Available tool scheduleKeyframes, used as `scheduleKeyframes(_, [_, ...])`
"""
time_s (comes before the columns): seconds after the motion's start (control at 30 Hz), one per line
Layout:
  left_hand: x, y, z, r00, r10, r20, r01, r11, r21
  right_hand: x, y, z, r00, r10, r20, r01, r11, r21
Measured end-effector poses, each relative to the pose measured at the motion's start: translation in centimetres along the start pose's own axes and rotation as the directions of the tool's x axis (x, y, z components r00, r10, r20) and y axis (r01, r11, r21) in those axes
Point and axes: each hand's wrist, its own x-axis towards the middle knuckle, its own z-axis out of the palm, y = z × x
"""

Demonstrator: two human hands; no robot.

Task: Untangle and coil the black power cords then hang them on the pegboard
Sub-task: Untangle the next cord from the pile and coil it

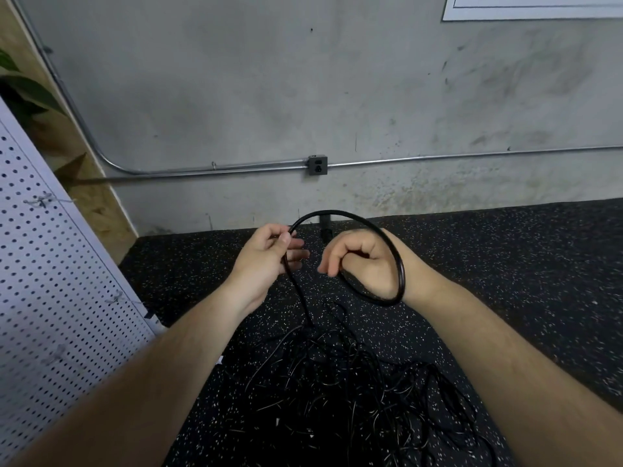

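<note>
Centre frame: left hand pinches a black cord; its loop encircles the curled right hand, above the tangled cords. Pegboard, left edge.

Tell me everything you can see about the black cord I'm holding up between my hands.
The thin black power cord looks smooth and rubbery. It arches in a round loop between the hands: the left hand pinches it between thumb and fingers, the right hand curls its fingers on the loop, which crosses that wrist. Below the left hand it drops into the tangled pile of black cords on the black speckled floor.
</note>
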Motion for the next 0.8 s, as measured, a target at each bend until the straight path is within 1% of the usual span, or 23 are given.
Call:
scheduleKeyframes(0.1, [-0.9,0.6,0.8,0.99,-0.059,0.127,0.069,0.995,-0.075,-0.1,-0.6,1.2,0.994,0.032,0.103,-0.041,0.996,0.079])
scheduleKeyframes(0.17, [-1.3,1.0,1.0,0.973,-0.066,0.223,0.1,0.984,-0.144,-0.1,-0.7,1.9,0.983,0.034,0.182,-0.056,0.992,0.115])
scheduleKeyframes(0.2, [-1.4,1.3,0.9,0.967,-0.059,0.247,0.105,0.978,-0.179,-0.1,-0.7,2.2,0.975,0.039,0.218,-0.07,0.988,0.138])
scheduleKeyframes(0.27, [-1.6,1.7,0.8,0.971,-0.034,0.237,0.089,0.97,-0.225,-0.2,-0.3,2.2,0.953,0.09,0.288,-0.168,0.952,0.257])
scheduleKeyframes(0.3, [-1.6,1.9,0.8,0.977,-0.026,0.212,0.076,0.97,-0.229,-0.3,0.0,1.9,0.939,0.142,0.314,-0.255,0.899,0.355])
scheduleKeyframes(0.33, [-1.6,2.0,0.8,0.984,-0.021,0.176,0.061,0.972,-0.225,-0.3,0.5,1.4,0.925,0.214,0.314,-0.345,0.819,0.459])
scheduleKeyframes(0.37, [-1.6,2.2,0.8,0.99,-0.017,0.137,0.045,0.977,-0.208,-0.3,1.0,0.8,0.908,0.309,0.282,-0.417,0.722,0.552])
scheduleKeyframes(0.4, [-1.7,2.4,0.7,0.995,-0.014,0.103,0.032,0.983,-0.18,-0.3,1.6,0.1,0.879,0.424,0.218,-0.458,0.625,0.632])
scheduleKeyframes(0.43, [-1.8,2.5,0.6,0.997,-0.013,0.076,0.024,0.989,-0.144,-0.2,2.0,-0.5,0.839,0.528,0.131,-0.459,0.557,0.692])
scheduleKeyframes(0.47, [-1.9,2.5,0.4,0.998,-0.011,0.06,0.017,0.995,-0.102,0.0,2.3,-0.8,0.803,0.596,0.031,-0.438,0.552,0.71])
scheduleKeyframes(0.5, [-2.1,2.5,0.3,0.998,-0.006,0.055,0.009,0.998,-0.055,0.0,2.3,-0.9,0.787,0.613,-0.069,-0.423,0.617,0.663])
scheduleKeyframes(0.53, [-2.1,2.5,0.2,0.998,0.002,0.061,-0.002,1.0,-0.005,0.1,1.7,-0.8,0.805,0.576,-0.142,-0.426,0.728,0.537])
scheduleKeyframes(0.57, [-2.2,2.4,0.3,0.997,0.012,0.075,-0.015,0.999,0.037,0.2,0.9,-0.4,0.855,0.495,-0.156,-0.419,0.835,0.357])
scheduleKeyframes(0.6, [-2.3,2.4,0.5,0.996,0.023,0.089,-0.029,0.997,0.066,0.3,0.0,0.3,0.908,0.402,-0.116,-0.38,0.908,0.175])
scheduleKeyframes(0.63, [-2.3,2.4,0.8,0.995,0.033,0.096,-0.041,0.996,0.08,0.4,-0.8,1.0,0.942,0.333,-0.051,-0.332,0.943,0.028])
scheduleKeyframes(0.7, [-2.4,2.5,1.1,0.995,0.047,0.083,-0.052,0.997,0.063,0.6,-1.5,2.3,0.957,0.287,0.045,-0.273,0.941,-0.198])
scheduleKeyframes(0.77, [-2.5,2.8,1.3,0.998,0.048,0.051,-0.051,0.997,0.055,0.9,-1.4,3.0,0.949,0.311,0.055,-0.269,0.885,-0.38])
scheduleKeyframes(0.8, [-2.6,2.9,1.3,0.998,0.049,0.044,-0.051,0.997,0.066,1.0,-1.1,3.3,0.945,0.325,0.041,-0.276,0.857,-0.435])
